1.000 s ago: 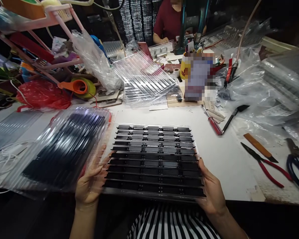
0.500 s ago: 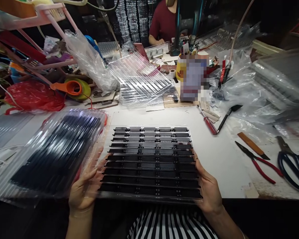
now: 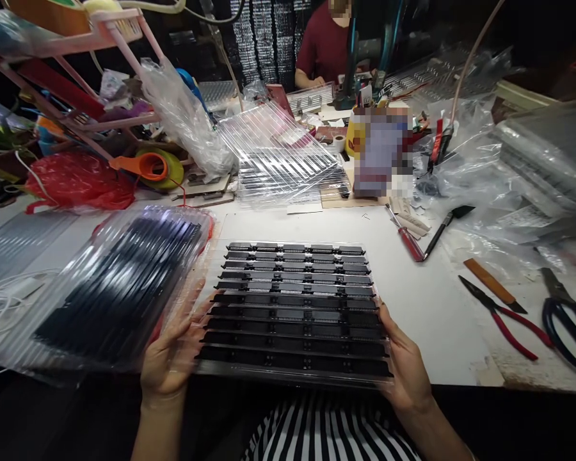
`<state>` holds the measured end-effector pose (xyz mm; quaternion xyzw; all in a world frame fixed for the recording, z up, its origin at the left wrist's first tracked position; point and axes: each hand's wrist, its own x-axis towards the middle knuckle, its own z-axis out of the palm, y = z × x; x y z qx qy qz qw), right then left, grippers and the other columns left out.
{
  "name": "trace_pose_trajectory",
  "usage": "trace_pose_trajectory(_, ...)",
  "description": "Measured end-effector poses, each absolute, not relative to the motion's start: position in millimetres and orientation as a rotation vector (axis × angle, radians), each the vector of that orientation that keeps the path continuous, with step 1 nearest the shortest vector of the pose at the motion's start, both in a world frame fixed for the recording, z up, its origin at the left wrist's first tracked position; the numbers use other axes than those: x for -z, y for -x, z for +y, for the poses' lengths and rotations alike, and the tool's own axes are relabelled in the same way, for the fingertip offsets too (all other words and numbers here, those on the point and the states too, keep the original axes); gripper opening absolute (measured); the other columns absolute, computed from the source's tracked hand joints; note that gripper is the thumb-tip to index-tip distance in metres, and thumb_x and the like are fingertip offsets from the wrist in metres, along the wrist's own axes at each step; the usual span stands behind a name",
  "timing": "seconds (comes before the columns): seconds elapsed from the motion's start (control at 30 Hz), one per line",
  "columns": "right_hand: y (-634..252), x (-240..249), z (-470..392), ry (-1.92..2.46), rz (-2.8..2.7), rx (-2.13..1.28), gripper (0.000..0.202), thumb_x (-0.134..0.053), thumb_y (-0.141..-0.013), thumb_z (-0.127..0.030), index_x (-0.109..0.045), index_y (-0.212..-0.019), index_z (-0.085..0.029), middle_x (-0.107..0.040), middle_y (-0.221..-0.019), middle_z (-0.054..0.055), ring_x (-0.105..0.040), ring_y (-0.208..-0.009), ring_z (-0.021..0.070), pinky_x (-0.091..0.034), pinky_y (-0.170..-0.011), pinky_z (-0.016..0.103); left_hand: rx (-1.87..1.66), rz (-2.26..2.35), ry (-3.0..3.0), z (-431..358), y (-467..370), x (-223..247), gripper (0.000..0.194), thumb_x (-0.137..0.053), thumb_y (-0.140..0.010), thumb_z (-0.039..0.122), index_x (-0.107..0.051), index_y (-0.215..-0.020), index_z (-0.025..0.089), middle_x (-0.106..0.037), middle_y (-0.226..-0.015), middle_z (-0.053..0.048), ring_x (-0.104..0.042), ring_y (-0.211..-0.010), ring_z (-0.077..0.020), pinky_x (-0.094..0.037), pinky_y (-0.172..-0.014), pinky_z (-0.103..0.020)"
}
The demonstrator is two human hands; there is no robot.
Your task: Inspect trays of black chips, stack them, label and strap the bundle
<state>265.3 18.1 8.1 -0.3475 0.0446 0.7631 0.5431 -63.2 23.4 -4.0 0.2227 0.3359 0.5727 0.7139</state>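
A clear plastic tray (image 3: 211,366) lies in front of me, its near edge at the table's front edge. Rows of black comb-like strips (image 3: 297,315) fill it, with fine pale teeth showing in the far rows. My left hand (image 3: 170,355) grips the tray's left side, fingers partly seen through clear plastic. On the opposite side, my right hand (image 3: 408,368) is closed around the edge, its lower fingers hidden beneath. Left of my left hand lies a stack of clear trays (image 3: 120,288) with dark strips inside, wrapped in plastic.
Pliers (image 3: 502,318), scissors (image 3: 564,314), an orange-handled blade (image 3: 492,282) and a red screwdriver (image 3: 408,240) lie at right. Clear trays (image 3: 283,153) are piled behind. A pink rack (image 3: 120,45) stands at left beside a red bag (image 3: 81,182). Across the table sits a person (image 3: 321,45).
The whole view has shifted slightly, so the surroundings appear further right. Both hands keep their hold on the tray, which stays nearly in the same place.
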Motion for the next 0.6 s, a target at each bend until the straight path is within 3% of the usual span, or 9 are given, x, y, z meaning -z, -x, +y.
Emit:
trace_pose_trajectory(0.27, -265.9, -14.1, 17.9, 0.776, 0.056, -1.921, 0.037, -0.05, -0.09, -0.038, -0.058, -0.123, -0.024, -0.07, -0.104, 0.004, -0.064, -0.099, 0.0198, -0.045, -0.096, 0.04, -1.264, 0.747, -0.501, 22.8, 63.4, 3.4, 0.066, -0.027, -0.085, -0.001, -0.018, -0.146, 0.023, -0.056, -0.13, -0.012, -0.06, -0.108, -0.0186, -0.051, -0.089, -0.033)
trace_pose_trajectory(0.4, -266.1, -14.2, 18.9, 0.763, 0.092, -1.936, 0.035, -0.047, -0.091, -0.037, -0.06, -0.121, -0.023, -0.071, -0.102, 0.004, -0.064, -0.099, 0.02, -0.045, -0.096, 0.04, -1.288, 0.729, -0.472, 22.6, 63.2, 3.1, 0.068, -0.026, -0.084, -0.003, -0.016, -0.147, 0.02, -0.053, -0.132, -0.013, -0.06, -0.108, -0.0171, -0.051, -0.088, -0.03)
trace_pose_trajectory(0.6, -268.5, -14.5, 22.5, 0.733, 0.098, -2.025, 0.034, -0.043, -0.093, -0.038, -0.066, -0.111, -0.02, -0.071, -0.101, 0.006, -0.064, -0.101, 0.0207, -0.043, -0.098, 0.043, -1.284, 0.79, -0.494, 25.2, 62.5, 3.8, 0.068, -0.031, -0.083, -0.002, -0.019, -0.146, 0.022, -0.048, -0.136, -0.013, -0.056, -0.114, -0.0211, -0.049, -0.092, -0.034)
